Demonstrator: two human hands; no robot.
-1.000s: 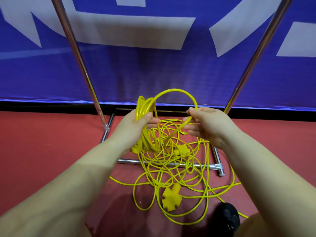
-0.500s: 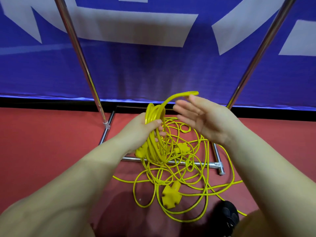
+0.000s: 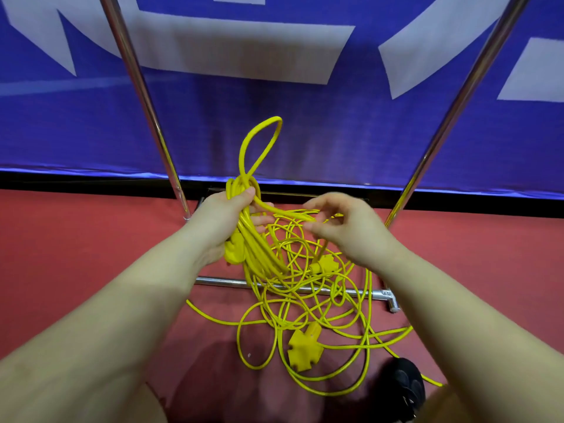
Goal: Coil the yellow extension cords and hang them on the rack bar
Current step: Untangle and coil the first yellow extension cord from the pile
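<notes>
Coils of yellow cord (image 3: 244, 209) gather in the left hand (image 3: 225, 222), thumb and fingers wrapped round the bundle so the finished turns stay together, one loop (image 3: 259, 141) standing up above the fist. Just right of it, the right hand (image 3: 345, 227) has its fingers loosely bent near the strand (image 3: 290, 212) leading out of the bundle; motion blur hides whether they pinch it. Most cord lies tangled (image 3: 305, 300) on the red floor (image 3: 76, 239) over the rack's base bar (image 3: 219, 282), a yellow socket block (image 3: 305, 349) nearest, nothing hung yet.
</notes>
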